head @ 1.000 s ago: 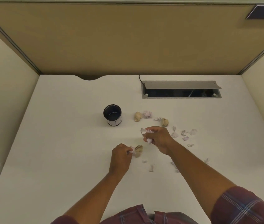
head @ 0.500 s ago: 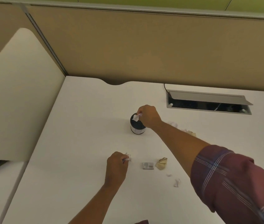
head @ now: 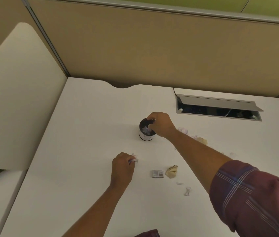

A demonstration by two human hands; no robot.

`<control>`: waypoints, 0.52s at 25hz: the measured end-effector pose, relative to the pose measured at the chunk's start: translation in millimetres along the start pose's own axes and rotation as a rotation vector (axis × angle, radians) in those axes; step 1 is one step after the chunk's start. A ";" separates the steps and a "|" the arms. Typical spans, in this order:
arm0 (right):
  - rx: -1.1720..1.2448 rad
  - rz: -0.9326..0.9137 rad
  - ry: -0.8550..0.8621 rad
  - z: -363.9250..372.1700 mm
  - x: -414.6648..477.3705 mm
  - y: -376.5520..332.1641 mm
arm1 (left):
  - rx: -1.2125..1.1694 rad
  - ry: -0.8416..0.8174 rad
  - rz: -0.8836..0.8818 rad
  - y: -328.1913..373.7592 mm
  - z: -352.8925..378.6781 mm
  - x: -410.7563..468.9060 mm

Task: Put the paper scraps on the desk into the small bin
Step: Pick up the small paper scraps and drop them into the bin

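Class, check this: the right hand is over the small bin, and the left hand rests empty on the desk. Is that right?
Not quite. The head view shows the left hand pinching a paper scrap, not empty. The rest stands: the right hand is over the small bin.

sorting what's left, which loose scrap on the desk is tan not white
The folded tan scrap beside the small grey printed card; the loose bits nearer the person are white.

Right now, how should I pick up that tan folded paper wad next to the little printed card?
Pinch the tan folded wad across its raised top ridge, coming straight down from above. It sits free on the desk, with the printed card close on its left, so a sideways approach risks nudging that.
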State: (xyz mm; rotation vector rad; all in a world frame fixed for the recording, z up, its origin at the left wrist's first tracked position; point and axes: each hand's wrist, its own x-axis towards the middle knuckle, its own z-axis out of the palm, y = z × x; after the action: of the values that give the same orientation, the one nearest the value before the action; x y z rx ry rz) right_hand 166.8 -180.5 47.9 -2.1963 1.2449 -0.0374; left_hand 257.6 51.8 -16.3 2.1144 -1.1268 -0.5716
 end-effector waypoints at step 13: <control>0.171 0.168 0.214 5.5 -123.7 85.8 | 0.006 0.006 0.154 73.7 -3.6 111.7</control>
State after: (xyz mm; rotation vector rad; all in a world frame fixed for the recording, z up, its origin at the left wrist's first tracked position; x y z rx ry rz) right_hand 33.4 -112.5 31.5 -1.9743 1.4825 -0.3071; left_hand 278.6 -71.2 32.3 2.0109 -1.2759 -0.4897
